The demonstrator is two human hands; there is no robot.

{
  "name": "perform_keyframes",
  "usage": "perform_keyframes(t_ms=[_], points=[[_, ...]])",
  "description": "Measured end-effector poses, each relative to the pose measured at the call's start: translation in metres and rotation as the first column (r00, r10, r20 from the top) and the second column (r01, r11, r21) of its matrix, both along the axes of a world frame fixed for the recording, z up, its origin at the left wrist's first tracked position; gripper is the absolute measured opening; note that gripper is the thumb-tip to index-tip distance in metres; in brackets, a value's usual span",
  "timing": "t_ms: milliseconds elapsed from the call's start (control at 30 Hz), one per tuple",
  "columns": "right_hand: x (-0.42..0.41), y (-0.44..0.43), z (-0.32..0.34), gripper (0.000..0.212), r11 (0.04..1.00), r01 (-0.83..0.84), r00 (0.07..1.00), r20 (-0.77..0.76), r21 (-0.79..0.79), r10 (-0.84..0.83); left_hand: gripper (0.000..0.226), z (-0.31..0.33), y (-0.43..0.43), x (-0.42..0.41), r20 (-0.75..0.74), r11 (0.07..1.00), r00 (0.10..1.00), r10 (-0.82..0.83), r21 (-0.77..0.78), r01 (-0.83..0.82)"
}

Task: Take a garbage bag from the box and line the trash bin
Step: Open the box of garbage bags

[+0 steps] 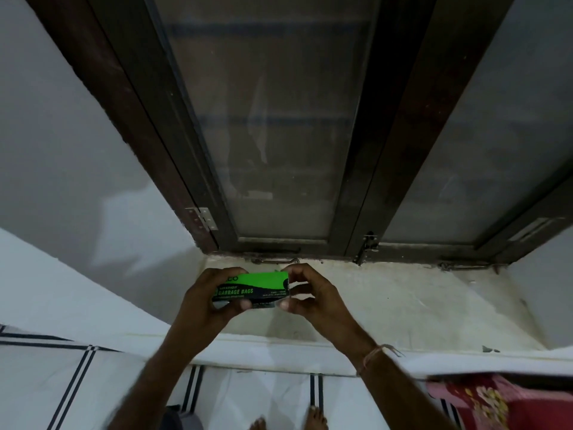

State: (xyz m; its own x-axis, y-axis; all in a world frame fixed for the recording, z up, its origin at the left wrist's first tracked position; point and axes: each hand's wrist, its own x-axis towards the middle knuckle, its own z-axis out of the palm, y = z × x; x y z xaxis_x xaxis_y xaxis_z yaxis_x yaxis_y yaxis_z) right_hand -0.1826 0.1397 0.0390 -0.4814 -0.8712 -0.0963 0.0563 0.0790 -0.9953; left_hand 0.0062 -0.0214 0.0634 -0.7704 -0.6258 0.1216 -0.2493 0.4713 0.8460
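A small green and black garbage bag box (252,288) is held level in front of me, above a pale window sill (403,299). My left hand (206,301) wraps around its left end, thumb underneath and fingers over the top. My right hand (313,294) pinches the box's right end with thumb and fingertips. The box looks closed; no bag shows. No trash bin is in view.
A dark-framed window (279,135) with frosted panes rises behind the sill, white walls on both sides. Below me lies a white sheet with black stripes (77,377), a red patterned cloth (496,405) at the lower right, and my bare feet (316,418).
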Motion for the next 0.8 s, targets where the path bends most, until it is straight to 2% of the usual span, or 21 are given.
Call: perform_keyframes(t_ms=[167,367,433,600,667,733,800], points=[[0.003,0.0,-0.009,0.063,0.998,0.014,0.967,0.255,-0.059,0.002,0.059,0.027,-0.015,-0.017,0.134,0.958,0.985,-0.107,-0.251,0.138],[0.0,-0.005,0.003,0.063,0.983,0.072,0.934,0.358,-0.172,-0.006,0.059,0.07,-0.018,-0.037,0.187,0.889,0.976,-0.116,-0.419,0.186],[0.0,-0.009,0.01,0.062,0.978,0.086,0.933,0.36,-0.193,-0.011,0.058,0.079,-0.02,-0.041,0.185,0.886,0.975,-0.126,-0.422,0.194],[0.008,-0.012,0.008,0.057,0.976,0.084,0.931,0.364,-0.199,-0.005,0.053,0.084,-0.022,-0.036,0.181,0.938,0.966,-0.182,-0.264,0.226],[0.012,-0.012,0.007,0.055,0.971,0.115,0.92,0.392,-0.21,-0.024,0.058,0.084,-0.018,-0.036,0.058,0.986,0.986,-0.155,-0.044,0.158],[0.016,-0.013,0.012,0.051,0.967,0.145,0.918,0.393,-0.21,-0.052,0.054,0.083,-0.011,-0.036,-0.059,0.972,0.995,-0.079,0.217,0.09],[0.02,-0.015,0.015,0.047,0.963,0.168,0.923,0.376,-0.211,-0.079,0.045,0.077,-0.006,-0.035,-0.097,0.944,0.995,0.002,0.33,0.03]])
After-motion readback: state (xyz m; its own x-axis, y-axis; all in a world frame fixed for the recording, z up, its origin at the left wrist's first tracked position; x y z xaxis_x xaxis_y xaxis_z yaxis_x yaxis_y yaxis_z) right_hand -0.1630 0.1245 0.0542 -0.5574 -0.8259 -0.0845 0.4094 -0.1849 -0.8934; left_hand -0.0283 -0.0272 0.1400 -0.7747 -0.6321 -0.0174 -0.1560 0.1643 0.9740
